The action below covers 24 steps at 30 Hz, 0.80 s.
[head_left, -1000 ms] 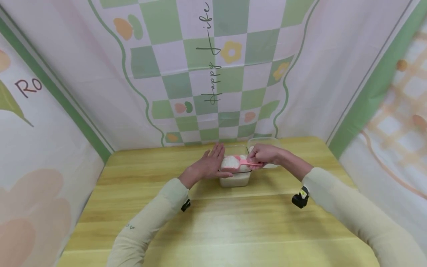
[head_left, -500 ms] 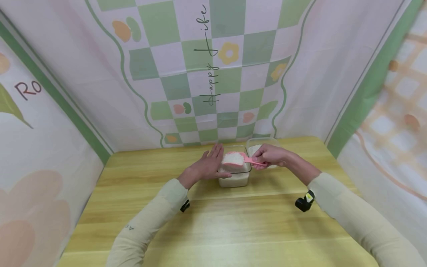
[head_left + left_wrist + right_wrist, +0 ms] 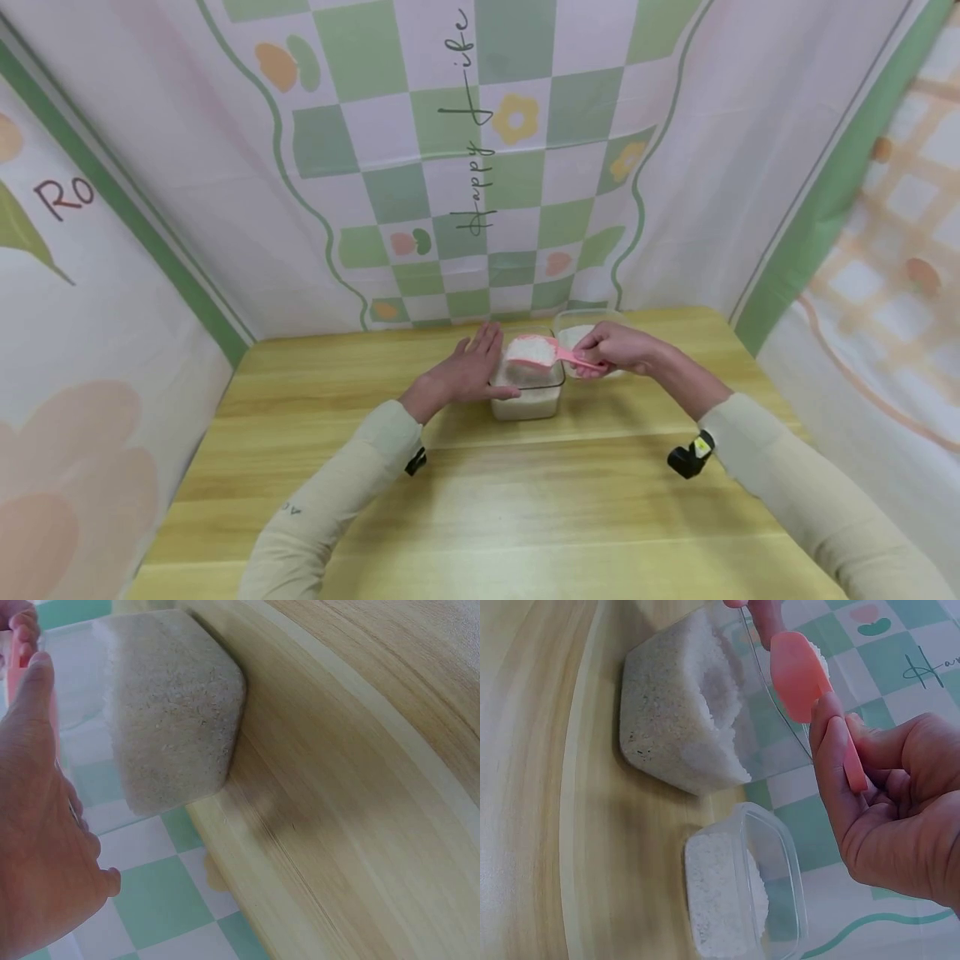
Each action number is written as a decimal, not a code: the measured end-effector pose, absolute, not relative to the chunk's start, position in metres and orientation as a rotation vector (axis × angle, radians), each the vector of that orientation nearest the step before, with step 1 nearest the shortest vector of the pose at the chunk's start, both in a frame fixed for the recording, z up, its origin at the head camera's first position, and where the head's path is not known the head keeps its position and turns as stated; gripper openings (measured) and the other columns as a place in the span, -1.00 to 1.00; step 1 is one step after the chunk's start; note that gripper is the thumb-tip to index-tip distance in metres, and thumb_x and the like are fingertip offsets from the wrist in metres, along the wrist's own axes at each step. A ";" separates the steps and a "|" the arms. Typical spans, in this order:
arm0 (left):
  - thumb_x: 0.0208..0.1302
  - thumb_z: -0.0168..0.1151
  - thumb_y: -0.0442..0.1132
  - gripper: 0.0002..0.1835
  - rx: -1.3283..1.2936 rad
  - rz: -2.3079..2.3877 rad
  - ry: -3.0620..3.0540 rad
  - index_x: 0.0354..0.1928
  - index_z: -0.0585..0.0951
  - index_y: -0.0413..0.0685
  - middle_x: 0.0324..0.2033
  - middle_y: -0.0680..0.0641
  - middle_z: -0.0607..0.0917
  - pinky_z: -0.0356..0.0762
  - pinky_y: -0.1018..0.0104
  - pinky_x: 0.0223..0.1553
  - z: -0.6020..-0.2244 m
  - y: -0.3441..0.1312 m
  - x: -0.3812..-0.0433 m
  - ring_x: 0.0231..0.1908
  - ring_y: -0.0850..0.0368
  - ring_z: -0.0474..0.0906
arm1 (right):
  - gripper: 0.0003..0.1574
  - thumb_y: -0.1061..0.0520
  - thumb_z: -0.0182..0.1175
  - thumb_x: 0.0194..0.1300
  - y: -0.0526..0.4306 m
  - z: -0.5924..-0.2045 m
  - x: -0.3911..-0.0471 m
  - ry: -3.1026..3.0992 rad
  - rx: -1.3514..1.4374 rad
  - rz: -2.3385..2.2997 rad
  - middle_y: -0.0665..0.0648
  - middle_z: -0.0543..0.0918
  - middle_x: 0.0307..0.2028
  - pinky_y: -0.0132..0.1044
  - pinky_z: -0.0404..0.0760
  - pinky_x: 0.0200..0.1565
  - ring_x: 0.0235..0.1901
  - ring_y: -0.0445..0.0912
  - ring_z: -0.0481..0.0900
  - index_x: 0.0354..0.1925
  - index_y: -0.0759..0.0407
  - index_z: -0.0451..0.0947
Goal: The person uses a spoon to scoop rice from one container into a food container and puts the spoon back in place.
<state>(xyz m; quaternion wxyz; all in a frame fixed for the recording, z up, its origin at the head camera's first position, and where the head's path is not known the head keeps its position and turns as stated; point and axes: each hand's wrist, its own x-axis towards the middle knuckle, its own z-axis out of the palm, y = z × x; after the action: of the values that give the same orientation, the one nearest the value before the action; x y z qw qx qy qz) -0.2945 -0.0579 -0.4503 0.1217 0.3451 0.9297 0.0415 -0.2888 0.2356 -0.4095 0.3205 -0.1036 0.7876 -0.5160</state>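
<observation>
My right hand (image 3: 611, 348) pinches the handle of a pink scoop (image 3: 799, 679) heaped with white rice (image 3: 531, 350). The scoop is held over the mouth of a clear square container (image 3: 527, 408), partly filled with rice; in the right wrist view a hollow dips in that rice. My left hand (image 3: 468, 367) lies against the container's left rim, fingers straight and thumb along the near edge. Right of it stands a smaller clear plastic box (image 3: 776, 855) with white grains inside, partly hidden behind my right hand in the head view.
Both containers stand near the back edge of a wooden table (image 3: 480, 500). A checkered cloth (image 3: 517, 179) hangs just behind them, and printed curtains close off both sides. A small black camera (image 3: 690, 456) sits at my right wrist.
The loaded scoop has risen a little from the big container and shifted right with my right hand. My left hand has stayed at the rim.
</observation>
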 end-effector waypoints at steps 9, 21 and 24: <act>0.29 -0.12 0.53 0.22 1.001 0.128 2.714 0.57 -0.37 -0.18 0.59 -0.17 -0.38 -0.15 -0.09 0.55 -0.449 -0.058 -0.294 0.58 -0.03 -0.50 | -0.68 0.38 -0.07 0.47 0.242 -0.404 -0.286 2.061 -0.249 -1.394 0.07 0.69 -0.48 -0.43 0.68 -0.33 -0.48 -0.21 0.64 -0.12 0.61 0.58; 0.29 -0.11 0.52 0.21 1.015 0.122 2.724 0.57 -0.35 -0.20 0.59 -0.21 -0.34 -0.13 -0.10 0.55 -0.450 -0.057 -0.294 0.58 -0.04 -0.49 | -0.67 0.38 -0.09 0.49 0.264 -0.401 -0.282 2.076 -0.225 -1.441 0.07 0.69 -0.46 -0.40 0.71 -0.26 -0.45 -0.22 0.66 -0.08 0.63 0.55; 0.29 -0.11 0.52 0.21 1.012 0.123 2.725 0.57 -0.35 -0.20 0.59 -0.21 -0.34 -0.13 -0.09 0.55 -0.449 -0.057 -0.293 0.58 -0.05 -0.48 | -0.67 0.36 -0.08 0.49 0.270 -0.400 -0.282 2.084 -0.217 -1.443 0.07 0.69 -0.46 -0.40 0.70 -0.27 -0.45 -0.21 0.65 -0.10 0.56 0.59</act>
<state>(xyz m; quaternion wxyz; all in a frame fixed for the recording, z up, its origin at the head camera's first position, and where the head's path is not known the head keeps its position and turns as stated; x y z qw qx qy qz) -0.2934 -0.0573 -0.4494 0.1159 0.3454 0.9303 0.0421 -0.2817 0.2705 -0.3998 0.2944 -0.0814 0.7828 -0.5422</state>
